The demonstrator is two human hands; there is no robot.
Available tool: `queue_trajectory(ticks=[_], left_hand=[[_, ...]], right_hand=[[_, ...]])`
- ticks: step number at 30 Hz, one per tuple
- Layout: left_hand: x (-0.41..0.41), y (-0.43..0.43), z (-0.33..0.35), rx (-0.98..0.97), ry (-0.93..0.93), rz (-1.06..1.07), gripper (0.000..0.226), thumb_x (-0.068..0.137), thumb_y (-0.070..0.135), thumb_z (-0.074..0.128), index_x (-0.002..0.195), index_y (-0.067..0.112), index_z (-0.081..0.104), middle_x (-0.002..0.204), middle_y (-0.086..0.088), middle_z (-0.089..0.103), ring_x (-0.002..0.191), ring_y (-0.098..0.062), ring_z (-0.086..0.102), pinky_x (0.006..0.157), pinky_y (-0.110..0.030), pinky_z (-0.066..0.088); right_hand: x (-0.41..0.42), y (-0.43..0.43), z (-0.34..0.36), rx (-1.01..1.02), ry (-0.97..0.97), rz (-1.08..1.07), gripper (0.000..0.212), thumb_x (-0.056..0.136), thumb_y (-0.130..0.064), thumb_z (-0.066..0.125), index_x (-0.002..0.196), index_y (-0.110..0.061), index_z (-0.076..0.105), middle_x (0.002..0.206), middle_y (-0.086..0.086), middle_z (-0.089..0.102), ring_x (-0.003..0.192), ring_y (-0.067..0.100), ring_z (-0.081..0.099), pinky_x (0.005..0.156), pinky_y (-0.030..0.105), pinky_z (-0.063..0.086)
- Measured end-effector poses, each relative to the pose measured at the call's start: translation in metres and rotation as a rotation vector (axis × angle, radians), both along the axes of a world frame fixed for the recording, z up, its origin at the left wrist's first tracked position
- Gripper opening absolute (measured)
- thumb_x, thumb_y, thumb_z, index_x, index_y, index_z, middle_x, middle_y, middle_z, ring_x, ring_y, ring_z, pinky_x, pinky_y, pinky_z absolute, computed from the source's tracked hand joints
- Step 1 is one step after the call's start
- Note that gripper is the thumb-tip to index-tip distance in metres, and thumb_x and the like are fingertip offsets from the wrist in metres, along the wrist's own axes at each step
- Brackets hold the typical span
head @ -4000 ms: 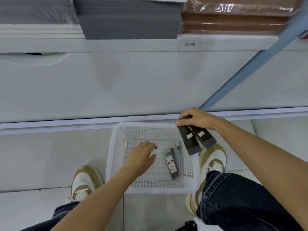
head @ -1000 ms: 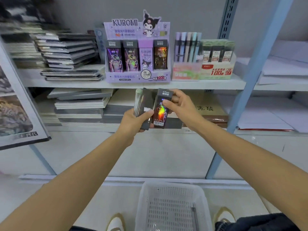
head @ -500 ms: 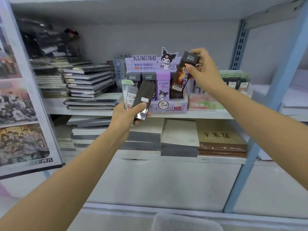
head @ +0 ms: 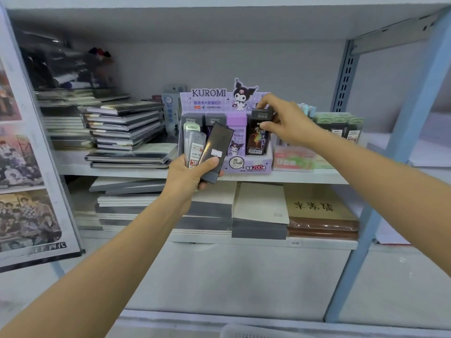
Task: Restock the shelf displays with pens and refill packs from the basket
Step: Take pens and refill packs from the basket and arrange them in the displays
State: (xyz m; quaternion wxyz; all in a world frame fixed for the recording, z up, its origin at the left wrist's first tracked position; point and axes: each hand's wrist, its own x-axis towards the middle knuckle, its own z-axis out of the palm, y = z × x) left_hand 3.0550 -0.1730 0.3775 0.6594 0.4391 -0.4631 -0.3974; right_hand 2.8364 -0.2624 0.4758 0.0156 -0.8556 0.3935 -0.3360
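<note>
only a sliver of the white basket [head: 246, 332] shows at the near bottom edge, and its contents are cut off. the stacks [head: 124, 132] at the far left of the shelf [head: 305, 178] are blurred. the left hand [head: 189, 178] is raised before the kuromi display [head: 246, 165]. its grip is clamped on a tilted dark refill pack [head: 218, 147] and on clear packs [head: 194, 147] whose lower ends are hidden in the palm. the right hand [head: 286, 121] reaches far, its grip pinching the top of a black pack [head: 258, 139] upright in the display's rightmost slot.
</note>
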Motion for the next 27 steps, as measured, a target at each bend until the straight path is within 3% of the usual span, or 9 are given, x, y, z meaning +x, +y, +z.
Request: queue_trajectory(ticks=[10, 16, 23, 27], left_hand=[[0.001, -0.003, 0.001, 0.016, 0.001, -0.019, 0.048, 0.08, 0.017, 0.077, 0.12, 0.0, 0.057, 0.085, -0.006, 0.076, 0.077, -0.021, 0.074, 0.039, -0.018, 0.034], [-0.001, -0.004, 0.002, 0.012, 0.002, -0.036, 0.047, 0.08, 0.017, 0.077, 0.119, -0.001, 0.058, 0.085, -0.008, 0.076, 0.075, -0.021, 0.074, 0.038, -0.018, 0.034], [-0.007, 0.001, 0.006, 0.018, -0.003, -0.06, 0.045, 0.081, 0.017, 0.076, 0.118, -0.001, 0.059, 0.087, -0.009, 0.076, 0.076, -0.022, 0.074, 0.038, -0.018, 0.032], [-0.014, 0.005, 0.011, 0.025, -0.006, -0.085, 0.039, 0.08, 0.018, 0.076, 0.114, 0.003, 0.062, 0.088, -0.011, 0.076, 0.075, -0.021, 0.074, 0.038, -0.018, 0.032]], right_hand=[[0.003, -0.012, 0.009, 0.019, 0.111, -0.008, 0.03, 0.092, -0.013, 0.063, 0.115, -0.023, 0.047, 0.105, 0.009, 0.066, 0.088, 0.027, 0.063, 0.079, 0.041, 0.053], [0.008, -0.019, -0.006, -0.196, -0.039, -0.101, 0.026, 0.084, -0.018, 0.073, 0.108, -0.016, 0.063, 0.113, 0.003, 0.054, 0.105, 0.024, 0.052, 0.095, 0.039, 0.043], [0.006, -0.019, -0.008, -0.315, 0.074, -0.224, 0.031, 0.092, -0.029, 0.063, 0.121, -0.019, 0.066, 0.11, 0.004, 0.059, 0.108, 0.023, 0.046, 0.095, 0.037, 0.032], [0.007, 0.008, -0.016, -0.152, -0.241, 0.151, 0.03, 0.094, -0.026, 0.061, 0.123, -0.018, 0.063, 0.115, -0.003, 0.057, 0.1, 0.005, 0.053, 0.086, 0.019, 0.043]])
